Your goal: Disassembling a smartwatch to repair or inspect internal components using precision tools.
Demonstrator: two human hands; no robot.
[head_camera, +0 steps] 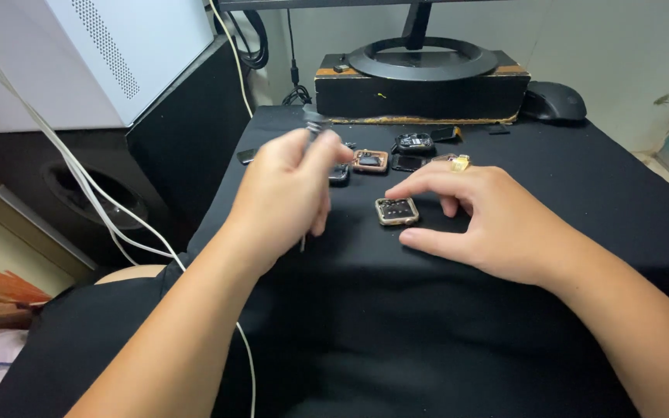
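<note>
Right hand (497,220) resting spread on the black cloth (396,325), index fingertip and thumb bracketing a small square watch case (396,210), left hand (284,193) pinched shut around a thin screwdriver (313,128), blurred, further watch parts (396,155) beyond, details unclear.

Black-clothed table (621,201); pale wall (613,46); monitor stand (420,58) on black box (420,97).

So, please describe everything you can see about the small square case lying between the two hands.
The small square gold-coloured metal case lies flat on the black cloth, open side up. It has rounded corners and a dark inside with small parts, too small to identify. The right hand frames it: the forefinger tip rests at its upper right corner, the thumb lies below it. The left hand holds a thin tool beside it, not touching.
</note>
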